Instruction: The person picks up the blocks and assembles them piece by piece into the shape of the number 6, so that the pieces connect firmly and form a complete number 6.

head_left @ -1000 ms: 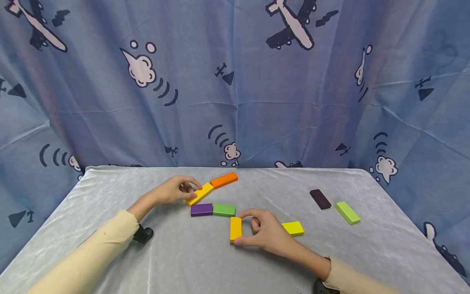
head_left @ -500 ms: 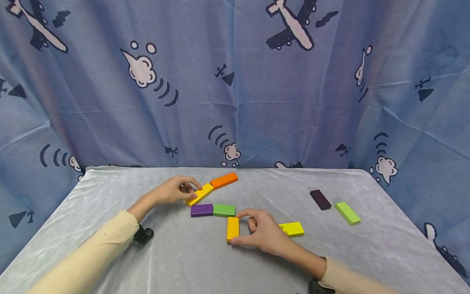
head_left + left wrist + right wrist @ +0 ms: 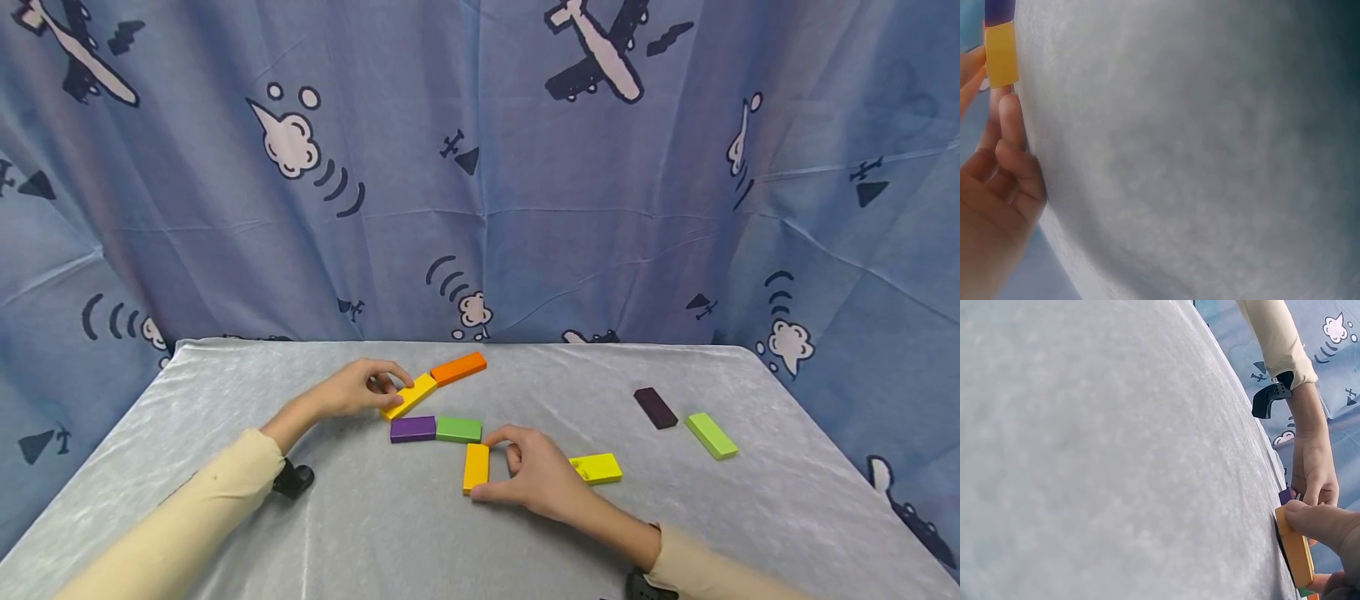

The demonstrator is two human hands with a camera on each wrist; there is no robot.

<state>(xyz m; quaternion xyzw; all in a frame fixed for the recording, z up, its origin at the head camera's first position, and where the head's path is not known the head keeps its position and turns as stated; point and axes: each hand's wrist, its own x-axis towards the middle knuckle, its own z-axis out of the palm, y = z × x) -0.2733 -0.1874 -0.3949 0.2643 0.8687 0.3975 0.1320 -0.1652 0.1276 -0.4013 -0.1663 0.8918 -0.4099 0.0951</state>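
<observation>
In the head view my left hand (image 3: 351, 388) pinches the near end of a yellow block (image 3: 417, 392), thumb in front and fingers behind. An orange block (image 3: 459, 368) continues the slanted line from its far end. Just in front, a purple block (image 3: 412, 429) and a green block (image 3: 458, 430) lie end to end. My right hand (image 3: 546, 477) holds an amber block (image 3: 476, 469) by its two short ends, thumb at the near one. That block points toward me, its far end right at the green block's right end. The right wrist view shows the thumb on the amber block (image 3: 1297, 553).
Beside the right hand lies a bright yellow block (image 3: 600, 467), partly hidden by it. Farther right are a dark brown block (image 3: 656, 407) and a lime block (image 3: 711, 436). A pale cloth (image 3: 360, 533) covers the table, and a blue patterned curtain (image 3: 600, 250) hangs behind.
The right hand has slid the amber block slightly left, under the green block's right end, and is now nearly still. More of the bright yellow block shows. The left hand has not moved.
</observation>
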